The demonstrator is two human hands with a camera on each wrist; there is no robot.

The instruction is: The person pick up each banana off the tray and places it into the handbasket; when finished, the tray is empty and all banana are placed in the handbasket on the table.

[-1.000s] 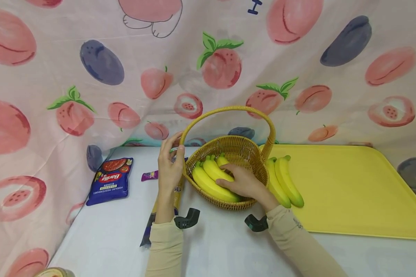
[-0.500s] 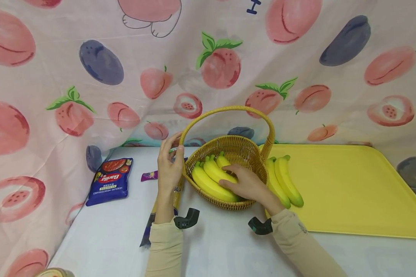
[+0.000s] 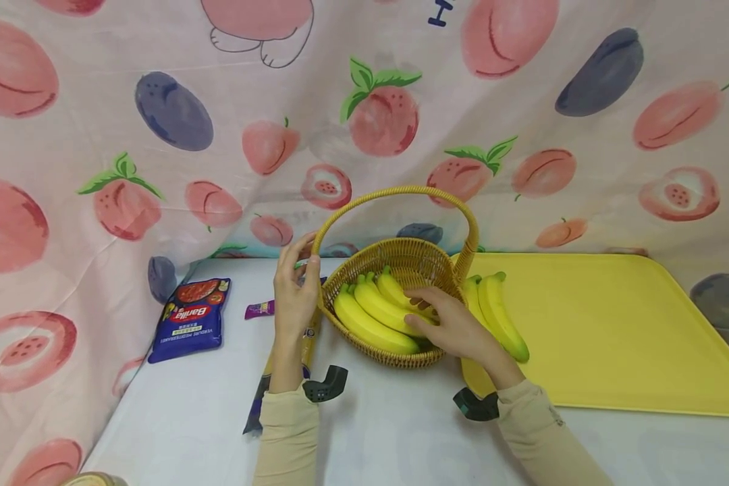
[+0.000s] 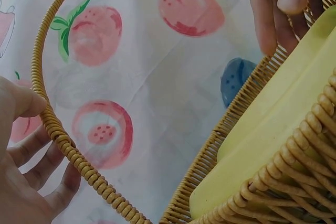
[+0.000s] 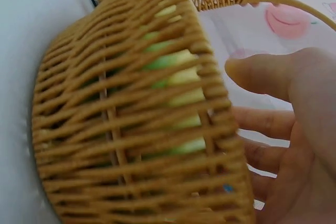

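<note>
left hand (image 3: 296,297) is being held round the handle (image 3: 401,190), right hand (image 3: 458,329) with fingers parted.
in the wicker basket (image 3: 401,360), bananas (image 3: 370,327) are being cradled, stems back-left, tips toward the nearer right hand; touch cannot be told.

basket (image 3: 414,251): golden-tan weave | bananas (image 3: 370,326): yellow, green-tipped | right tray (image 3: 613,331): plain yellow | left pouch (image 3: 185,344): deep blue, red | far cloth (image 3: 243,88): pale pink, pink-and-slate fruit print | sleeves (image 3: 287,432): beige
</note>
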